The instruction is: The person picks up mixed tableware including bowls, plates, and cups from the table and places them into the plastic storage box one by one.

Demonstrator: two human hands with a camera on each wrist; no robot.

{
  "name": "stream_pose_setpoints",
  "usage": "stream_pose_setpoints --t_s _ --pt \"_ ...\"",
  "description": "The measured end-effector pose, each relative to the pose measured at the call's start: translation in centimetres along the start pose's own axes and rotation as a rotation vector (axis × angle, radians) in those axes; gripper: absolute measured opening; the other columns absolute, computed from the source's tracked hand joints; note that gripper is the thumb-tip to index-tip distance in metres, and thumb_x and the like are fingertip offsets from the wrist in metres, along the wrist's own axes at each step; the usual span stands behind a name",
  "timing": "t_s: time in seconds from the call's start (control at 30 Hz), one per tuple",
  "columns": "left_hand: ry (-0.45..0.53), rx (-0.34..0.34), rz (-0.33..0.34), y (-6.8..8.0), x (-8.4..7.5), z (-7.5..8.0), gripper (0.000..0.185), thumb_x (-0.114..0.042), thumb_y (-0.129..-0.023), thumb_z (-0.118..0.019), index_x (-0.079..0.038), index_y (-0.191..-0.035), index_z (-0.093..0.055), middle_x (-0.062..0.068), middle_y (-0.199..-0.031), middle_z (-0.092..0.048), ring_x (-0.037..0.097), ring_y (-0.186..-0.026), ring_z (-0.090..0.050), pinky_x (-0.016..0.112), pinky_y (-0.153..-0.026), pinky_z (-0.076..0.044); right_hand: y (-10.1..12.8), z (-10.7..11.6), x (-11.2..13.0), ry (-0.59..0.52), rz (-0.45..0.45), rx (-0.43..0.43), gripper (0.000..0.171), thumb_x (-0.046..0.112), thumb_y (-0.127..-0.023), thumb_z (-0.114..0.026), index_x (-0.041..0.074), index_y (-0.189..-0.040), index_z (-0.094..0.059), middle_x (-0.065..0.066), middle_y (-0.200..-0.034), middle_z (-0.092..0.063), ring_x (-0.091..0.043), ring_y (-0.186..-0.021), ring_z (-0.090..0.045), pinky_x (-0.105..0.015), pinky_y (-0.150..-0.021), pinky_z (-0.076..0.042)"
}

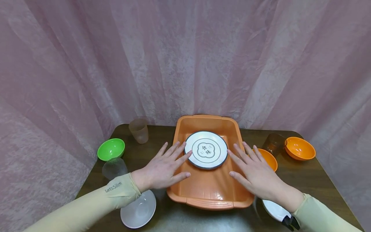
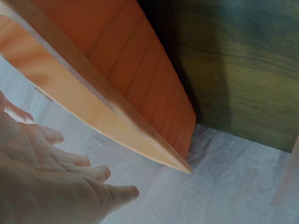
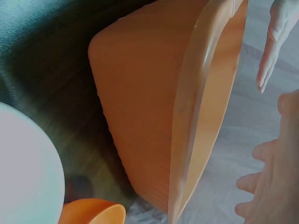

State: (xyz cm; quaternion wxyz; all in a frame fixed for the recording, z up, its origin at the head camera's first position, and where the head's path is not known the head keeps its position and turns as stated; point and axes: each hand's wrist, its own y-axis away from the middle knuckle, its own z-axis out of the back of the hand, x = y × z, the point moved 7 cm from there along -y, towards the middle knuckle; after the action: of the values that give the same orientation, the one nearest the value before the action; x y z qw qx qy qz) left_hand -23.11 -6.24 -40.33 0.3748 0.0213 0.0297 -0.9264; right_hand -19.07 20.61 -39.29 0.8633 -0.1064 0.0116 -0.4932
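An orange plastic basin (image 1: 213,190) stands mid-table, with white, dark-rimmed plates (image 1: 206,150) stacked inside; the top one bears printed characters. Over the basin's left side my left hand (image 1: 163,169) hovers palm down, fingers spread and holding nothing. Opposite it, above the right rim, my right hand (image 1: 256,174) is spread the same way, also holding nothing. In the left wrist view the left palm (image 2: 46,177) appears beside the basin's rim (image 2: 107,98). The right wrist view shows the right hand's fingers (image 3: 252,182) straight and apart from the basin wall (image 3: 140,93).
Left of the basin are a green bowl (image 1: 111,149), a clear tumbler (image 1: 114,168), a frosted cup (image 1: 139,130) and a pale dish (image 1: 139,211). To the right are orange bowls (image 1: 299,148), a brown cup (image 1: 273,143) and a white dish (image 1: 275,209) beside a black object (image 1: 290,222).
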Motion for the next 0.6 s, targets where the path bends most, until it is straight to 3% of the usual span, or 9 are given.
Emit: stream_pose_setpoints --t_s 0.23,0.6 --pt "-0.015 0.004 0.008 0.08 -0.11 -0.29 0.076 -0.069 -0.102 -0.035 -0.024 -0.164 -0.028 0.008 -0.171 -0.011 0.029 -0.156 -0.009 0.061 -0.121 -0.006 0.71 -0.39 0.17 0.065 0.012 0.0 0.077 0.062 -0.101 -0.05 0.017 -0.162 -0.034 -0.008 -0.169 -0.02 -0.041 -0.154 -0.015 -0.059 -0.122 -0.005" --pt "-0.052 -0.012 0.021 0.18 0.1 -0.38 0.077 -0.069 -0.102 -0.036 -0.024 -0.163 -0.029 0.009 -0.171 -0.012 0.032 -0.156 -0.012 0.064 -0.121 -0.006 1.0 -0.8 0.73 0.085 0.041 -0.001 0.076 0.064 -0.101 -0.049 0.02 -0.162 -0.035 -0.01 -0.169 -0.022 -0.036 -0.156 -0.007 -0.06 -0.122 -0.005"
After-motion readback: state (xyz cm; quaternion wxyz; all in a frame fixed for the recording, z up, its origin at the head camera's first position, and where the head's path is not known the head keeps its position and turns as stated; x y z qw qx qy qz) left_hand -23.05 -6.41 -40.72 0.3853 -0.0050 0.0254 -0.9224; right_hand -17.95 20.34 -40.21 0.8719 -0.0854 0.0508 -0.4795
